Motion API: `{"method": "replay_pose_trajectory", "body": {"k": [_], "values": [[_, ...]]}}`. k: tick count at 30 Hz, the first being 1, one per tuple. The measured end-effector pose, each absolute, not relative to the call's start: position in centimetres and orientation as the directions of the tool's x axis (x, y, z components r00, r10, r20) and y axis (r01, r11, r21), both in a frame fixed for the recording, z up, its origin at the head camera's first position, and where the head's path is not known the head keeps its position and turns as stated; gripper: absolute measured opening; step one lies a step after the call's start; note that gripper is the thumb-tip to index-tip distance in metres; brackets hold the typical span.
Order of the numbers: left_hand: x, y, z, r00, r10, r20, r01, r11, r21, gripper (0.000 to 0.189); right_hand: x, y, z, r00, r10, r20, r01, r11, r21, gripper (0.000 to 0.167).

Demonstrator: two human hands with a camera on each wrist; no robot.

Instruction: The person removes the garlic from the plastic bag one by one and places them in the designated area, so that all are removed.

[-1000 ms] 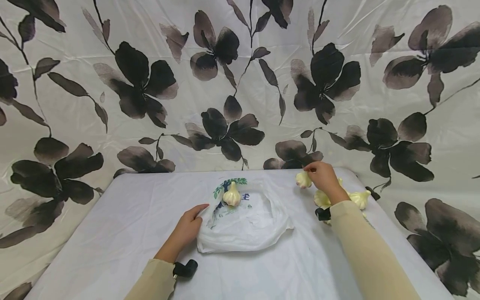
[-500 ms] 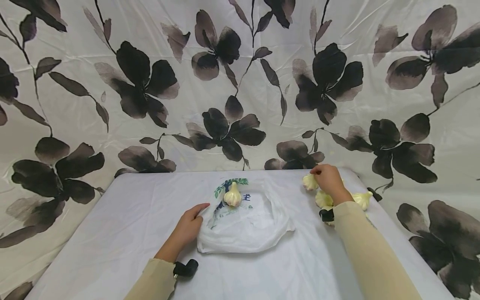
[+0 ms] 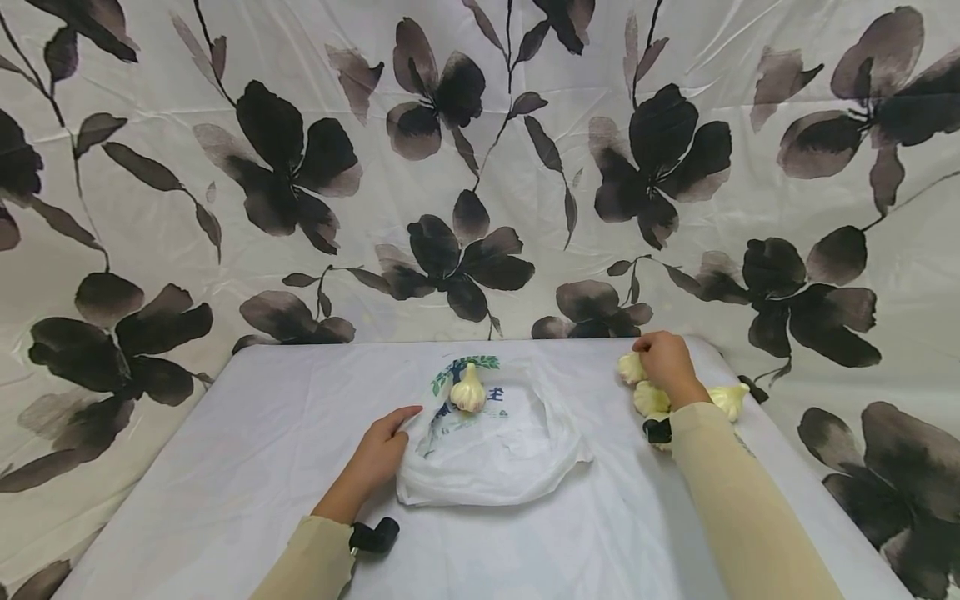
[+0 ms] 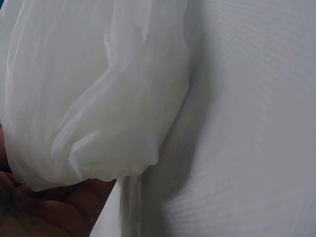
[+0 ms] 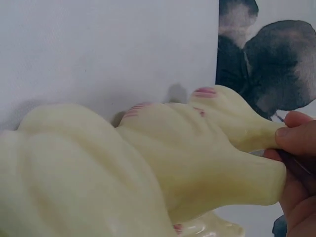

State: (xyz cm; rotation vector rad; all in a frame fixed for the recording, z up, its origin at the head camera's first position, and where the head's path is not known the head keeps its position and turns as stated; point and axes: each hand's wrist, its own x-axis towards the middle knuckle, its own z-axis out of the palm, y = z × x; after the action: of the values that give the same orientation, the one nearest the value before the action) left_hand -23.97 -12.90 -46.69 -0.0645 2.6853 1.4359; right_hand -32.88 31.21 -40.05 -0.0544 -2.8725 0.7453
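Note:
A white plastic bag (image 3: 487, 487) with green and blue print lies with its mouth spread on the table. One pale garlic bulb (image 3: 468, 390) stands upright over the printed part. At the bag's left edge my left hand (image 3: 380, 450) grips the plastic between thumb and fingers; the left wrist view shows the film over the fingers. Off to the right, my right hand (image 3: 667, 365) pinches another garlic bulb (image 5: 232, 118) by its stem, beside the other bulbs. Closer to the right wrist camera are a second bulb (image 5: 177, 158) and a third bulb (image 5: 74, 168).
The white-covered table (image 3: 225, 467) ends at the back against a hanging floral cloth (image 3: 450, 167). Another garlic bulb (image 3: 727, 402) lies near the table's right edge, partly behind the right forearm. A black wrist camera (image 3: 375, 536) sits by the left sleeve.
My right hand has moved a little to the right with the pinched garlic bulb, bringing it closer to the other bulbs. The left hand and the bag hold still.

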Motion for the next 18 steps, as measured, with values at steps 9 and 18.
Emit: {"method": "replay_pose_trajectory", "body": {"k": [9,18], "values": [[-24.01,-12.85,-46.82,-0.994,-0.002,-0.111,-0.093,0.555,0.827,0.050,-32.86,31.82,-40.65,-0.984,0.107,0.139,0.023,0.863,-0.504,0.029],[-23.93,-12.90,-46.85,-0.994,-0.002,-0.105,-0.089,0.555,0.827,0.050,-32.68,31.85,-40.88,-0.984,0.125,0.128,0.040,0.850,-0.525,0.029]]}}
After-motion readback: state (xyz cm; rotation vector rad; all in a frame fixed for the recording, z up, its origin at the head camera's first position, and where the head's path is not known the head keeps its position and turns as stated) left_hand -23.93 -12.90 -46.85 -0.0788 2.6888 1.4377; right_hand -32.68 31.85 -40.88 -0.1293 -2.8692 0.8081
